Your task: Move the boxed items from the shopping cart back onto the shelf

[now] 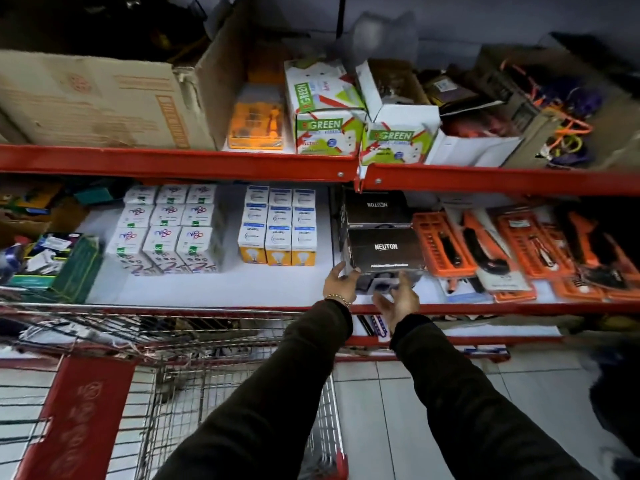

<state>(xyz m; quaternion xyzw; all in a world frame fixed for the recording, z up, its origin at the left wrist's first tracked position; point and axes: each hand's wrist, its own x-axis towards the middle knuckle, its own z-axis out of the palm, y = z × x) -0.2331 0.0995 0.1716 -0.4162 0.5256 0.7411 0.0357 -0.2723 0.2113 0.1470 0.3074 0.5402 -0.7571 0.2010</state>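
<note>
Dark sleeves are reaching over the wire shopping cart [194, 382] w/ red trim. Left hand [338, 279] is gripping the black Neuton cardboard box [385, 251] at its left corner; right hand [398, 301] is sitting open-fingered under its front. Box is resting at the white shelf's [207, 289] front edge, stacked w/ another black box [377, 206] behind. Can't tell what's left in the cart; its basket is mostly hidden.
</note>
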